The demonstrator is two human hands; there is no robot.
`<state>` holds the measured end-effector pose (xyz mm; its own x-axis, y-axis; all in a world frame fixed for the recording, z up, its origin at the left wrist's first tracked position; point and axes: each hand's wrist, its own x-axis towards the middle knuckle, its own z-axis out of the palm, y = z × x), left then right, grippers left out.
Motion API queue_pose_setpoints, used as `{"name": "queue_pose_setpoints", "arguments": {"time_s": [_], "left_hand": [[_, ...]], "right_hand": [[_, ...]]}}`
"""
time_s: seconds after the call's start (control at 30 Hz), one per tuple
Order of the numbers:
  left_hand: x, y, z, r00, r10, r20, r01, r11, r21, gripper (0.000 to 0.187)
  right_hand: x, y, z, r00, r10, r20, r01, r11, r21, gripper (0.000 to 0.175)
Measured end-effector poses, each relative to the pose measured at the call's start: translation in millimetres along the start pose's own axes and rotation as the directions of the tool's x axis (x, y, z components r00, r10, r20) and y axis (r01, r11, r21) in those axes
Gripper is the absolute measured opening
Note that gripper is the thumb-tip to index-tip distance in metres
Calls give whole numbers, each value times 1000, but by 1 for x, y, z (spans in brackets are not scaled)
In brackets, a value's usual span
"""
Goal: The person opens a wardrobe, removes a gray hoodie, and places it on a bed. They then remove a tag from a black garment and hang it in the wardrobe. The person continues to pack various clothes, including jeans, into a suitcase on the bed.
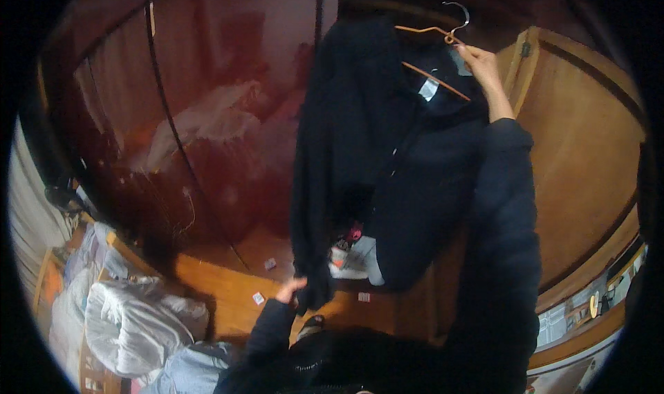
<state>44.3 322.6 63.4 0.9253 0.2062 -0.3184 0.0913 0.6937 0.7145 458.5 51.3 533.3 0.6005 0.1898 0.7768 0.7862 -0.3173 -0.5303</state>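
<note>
A dark garment with long sleeves and a front opening (pixel 353 108) hangs on an orange-brown clothes hanger (pixel 436 77) in front of me. My right hand (pixel 480 64) grips the hanger at its neck, just below the metal hook (pixel 466 18). A white label (pixel 429 89) shows inside the collar. Lower down, my left hand (pixel 292 290) holds the cuff end of the garment's left-side sleeve; the fingers are partly hidden behind the cloth. The garment covers much of the open wardrobe compartment behind it.
A glossy dark red wardrobe door (pixel 223 82) stands at left, an open wooden door (pixel 581 124) at right. Folded items (pixel 358 259) lie at the wardrobe's bottom. Clothes (pixel 135 326) are piled at lower left. Small printed cards (pixel 258 298) lie on the wooden floor (pixel 223 295).
</note>
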Motion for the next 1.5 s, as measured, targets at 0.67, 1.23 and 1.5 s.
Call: {"name": "queue_pose_setpoints", "arguments": {"time_s": [0.67, 1.23, 1.5], "left_hand": [[29, 140, 184, 752, 437, 493, -170, 852, -495, 24], [119, 36, 96, 909, -67, 411, -404, 102, 909, 83], [157, 120, 253, 633, 572, 521, -767, 378, 518, 35]], "right_hand": [[-97, 45, 33, 993, 60, 98, -72, 990, 122, 25], [-93, 23, 28, 945, 275, 180, -260, 960, -100, 23], [-68, 36, 53, 758, 529, 382, -563, 826, -27, 21]]}}
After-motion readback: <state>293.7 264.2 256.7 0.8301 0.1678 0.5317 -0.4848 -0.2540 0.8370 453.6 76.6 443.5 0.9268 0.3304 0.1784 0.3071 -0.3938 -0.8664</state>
